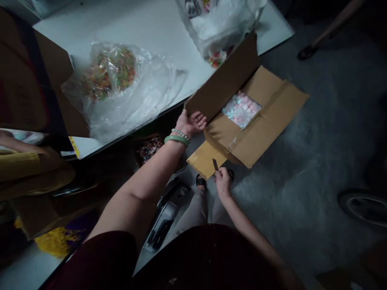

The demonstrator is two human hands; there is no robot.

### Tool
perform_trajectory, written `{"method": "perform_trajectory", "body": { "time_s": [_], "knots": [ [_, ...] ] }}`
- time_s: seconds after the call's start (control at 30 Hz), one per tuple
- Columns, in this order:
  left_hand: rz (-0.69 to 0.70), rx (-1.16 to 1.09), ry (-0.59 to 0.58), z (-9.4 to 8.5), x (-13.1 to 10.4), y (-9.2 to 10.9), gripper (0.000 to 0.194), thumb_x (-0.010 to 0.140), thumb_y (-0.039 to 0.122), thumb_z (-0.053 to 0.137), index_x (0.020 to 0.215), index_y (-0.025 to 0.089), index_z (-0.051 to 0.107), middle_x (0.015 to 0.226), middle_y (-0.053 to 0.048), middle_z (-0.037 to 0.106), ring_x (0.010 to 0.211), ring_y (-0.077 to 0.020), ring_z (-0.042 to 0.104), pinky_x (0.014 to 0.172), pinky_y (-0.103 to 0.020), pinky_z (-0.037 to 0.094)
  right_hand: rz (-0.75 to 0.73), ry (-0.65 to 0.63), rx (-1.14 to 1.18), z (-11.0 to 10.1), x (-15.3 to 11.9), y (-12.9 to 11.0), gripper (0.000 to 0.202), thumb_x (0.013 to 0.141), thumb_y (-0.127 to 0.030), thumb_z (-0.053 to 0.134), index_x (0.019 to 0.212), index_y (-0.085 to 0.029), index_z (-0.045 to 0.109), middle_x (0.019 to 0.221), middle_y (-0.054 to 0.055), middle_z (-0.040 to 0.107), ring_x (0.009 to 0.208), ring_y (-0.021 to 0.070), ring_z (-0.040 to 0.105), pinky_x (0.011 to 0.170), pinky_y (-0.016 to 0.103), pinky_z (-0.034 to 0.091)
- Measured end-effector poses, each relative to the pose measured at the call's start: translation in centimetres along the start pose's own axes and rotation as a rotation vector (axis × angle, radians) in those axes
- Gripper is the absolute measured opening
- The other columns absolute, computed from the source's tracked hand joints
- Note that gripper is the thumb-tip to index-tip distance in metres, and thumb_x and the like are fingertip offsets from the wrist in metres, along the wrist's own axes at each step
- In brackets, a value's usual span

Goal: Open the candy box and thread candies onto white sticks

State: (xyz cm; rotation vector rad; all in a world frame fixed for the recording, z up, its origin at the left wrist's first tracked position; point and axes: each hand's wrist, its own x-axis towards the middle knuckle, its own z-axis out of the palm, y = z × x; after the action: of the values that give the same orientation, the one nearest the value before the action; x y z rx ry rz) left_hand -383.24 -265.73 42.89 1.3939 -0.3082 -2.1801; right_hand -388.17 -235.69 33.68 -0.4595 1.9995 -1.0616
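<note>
An opened cardboard box (272,125) has its flaps spread. Inside it lies a clear bag of pink and pale blue pieces (242,109). My left hand (192,123), with a green bangle and a beaded bracelet at the wrist, is palm up with fingers apart beside the raised left flap (223,76); it holds nothing. My right hand (223,183) is closed around a dark, thin blade-like tool (215,164), pointing up over the yellowish cardboard flap (205,159) at the near side of the box.
A white table (157,28) bears a clear bag of orange-green pieces (115,72) and a white plastic bag (217,24). A large carton (27,76) stands left. A person's arm (18,143) shows below it. A wheel (363,207) is at right.
</note>
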Motion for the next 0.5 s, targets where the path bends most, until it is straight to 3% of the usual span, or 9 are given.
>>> {"method": "perform_trajectory", "body": {
  "time_s": [0.07, 0.13, 0.23, 0.33, 0.4, 0.5],
  "knots": [
    [0.220, 0.007, -0.068, -0.5, -0.5, 1.0, 0.053, 0.094, 0.063, 0.032, 0.116, 0.023, 0.059, 0.124, -0.009, 0.061, 0.116, -0.0240, 0.057, 0.095, -0.042, 0.047, -0.105, -0.012, -0.226, -2.2, 0.5, -0.6, 0.008, 0.082, -0.030, 0.050, 0.079, -0.024, 0.055, 0.068, 0.000, 0.058, 0.066, 0.0171, 0.052, 0.063, 0.026, 0.040],
    [0.361, 0.149, -0.111, -0.9, -0.8, 1.4, 0.044, 0.094, 0.054, 0.042, 0.125, 0.026, 0.055, 0.135, -0.006, 0.056, 0.123, -0.0213, 0.053, 0.103, -0.043, 0.043, -0.207, -0.029, -0.449, -3.9, 2.3, -3.0, 0.014, 0.086, -0.028, 0.046, 0.089, -0.024, 0.060, 0.080, 0.003, 0.065, 0.075, 0.0190, 0.056, 0.070, 0.028, 0.040],
    [0.377, 0.395, -0.150, -1.1, -0.7, 0.9, 0.047, 0.092, 0.038, 0.053, 0.136, 0.022, 0.049, 0.145, -0.008, 0.049, 0.130, -0.0227, 0.047, 0.108, -0.047, 0.038, -0.370, -0.093, -0.834, -5.2, 6.6, -8.5, 0.026, 0.093, -0.024, 0.038, 0.105, -0.021, 0.061, 0.107, 0.010, 0.067, 0.097, 0.0214, 0.059, 0.079, 0.029, 0.040],
    [0.415, 0.730, -0.137, -1.2, 0.4, 0.3, 0.060, 0.088, 0.032, 0.059, 0.144, 0.016, 0.041, 0.151, -0.013, 0.043, 0.136, -0.0246, 0.042, 0.111, -0.041, 0.036, -0.488, -0.294, -1.167, -5.3, 10.8, -13.4, 0.033, 0.096, -0.019, 0.030, 0.113, -0.018, 0.058, 0.119, 0.013, 0.063, 0.111, 0.0221, 0.056, 0.087, 0.031, 0.039],
    [0.477, 1.072, -0.107, -1.4, 1.8, 0.2, 0.063, 0.089, 0.030, 0.057, 0.146, 0.013, 0.038, 0.152, -0.015, 0.041, 0.136, -0.0226, 0.043, 0.110, -0.033, 0.037, -0.521, -0.412, -1.265, -5.3, 12.5, -15.6, 0.034, 0.095, -0.015, 0.030, 0.116, -0.016, 0.057, 0.121, 0.014, 0.063, 0.112, 0.0225, 0.056, 0.090, 0.033, 0.039],
    [0.522, 1.426, -0.043, -1.8, 4.2, -0.1, 0.054, 0.090, 0.027, 0.052, 0.141, 0.012, 0.043, 0.145, -0.014, 0.050, 0.130, -0.0203, 0.049, 0.107, -0.028, 0.039, -0.539, -0.495, -1.320, -6.1, 12.9, -17.6, 0.034, 0.093, -0.013, 0.033, 0.116, -0.016, 0.058, 0.119, 0.016, 0.065, 0.111, 0.0249, 0.059, 0.092, 0.037, 0.039]
  ]
}}
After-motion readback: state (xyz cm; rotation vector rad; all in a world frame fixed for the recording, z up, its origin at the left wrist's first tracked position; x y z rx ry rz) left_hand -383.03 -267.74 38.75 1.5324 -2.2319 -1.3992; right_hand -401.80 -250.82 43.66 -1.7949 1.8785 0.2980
